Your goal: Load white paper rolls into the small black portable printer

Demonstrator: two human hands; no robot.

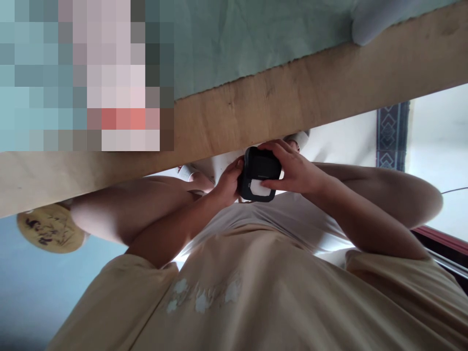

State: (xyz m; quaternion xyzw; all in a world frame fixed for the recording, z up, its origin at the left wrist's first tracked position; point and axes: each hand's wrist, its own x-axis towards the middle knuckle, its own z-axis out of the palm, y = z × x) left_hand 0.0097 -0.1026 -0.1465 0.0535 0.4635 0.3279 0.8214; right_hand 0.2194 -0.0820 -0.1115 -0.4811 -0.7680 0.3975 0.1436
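Small black device (259,174) held in both hands above the person's lap, just below the wooden edge of the bed (292,97).

The left hand (225,184) is curled closed around the device's left side; the right hand (292,168) grips it from the right and top, with its thumb lying across a white panel on the device's face. No writing on the device can be read. Beyond it, the bed carries a pale green sheet (248,39). Near the bed's lower left edge lies a round yellow disc (49,228) with dark markings too blurred to read.
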